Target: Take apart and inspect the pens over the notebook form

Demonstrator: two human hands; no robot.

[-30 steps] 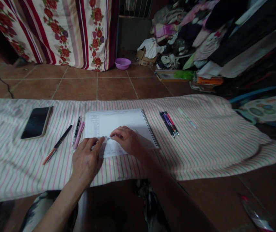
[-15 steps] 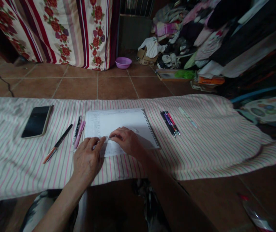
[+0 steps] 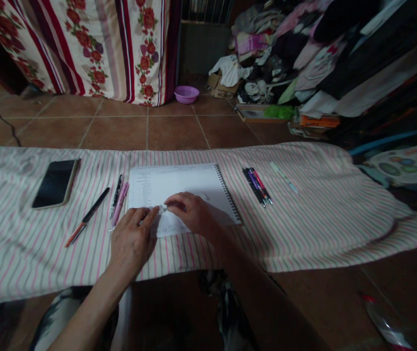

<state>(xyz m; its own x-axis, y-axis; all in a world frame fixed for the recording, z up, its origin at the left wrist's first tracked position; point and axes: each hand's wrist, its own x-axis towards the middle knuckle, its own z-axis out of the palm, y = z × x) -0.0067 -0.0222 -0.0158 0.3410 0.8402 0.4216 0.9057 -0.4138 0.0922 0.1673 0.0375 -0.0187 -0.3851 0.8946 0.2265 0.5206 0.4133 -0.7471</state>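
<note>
- The white piece (image 3: pixel 163 208) sits over the near edge of the notebook (image 3: pixel 193 180), between your two hands.
- Your right hand (image 3: pixel 193 214) has its grip closed on the right end; the long axis runs left to right.
- Your left hand (image 3: pixel 131 239) touches the left end; whether this grip clamps it, I cannot tell.
- Pens (image 3: pixel 118 200) lie just left of the notebook.
</note>
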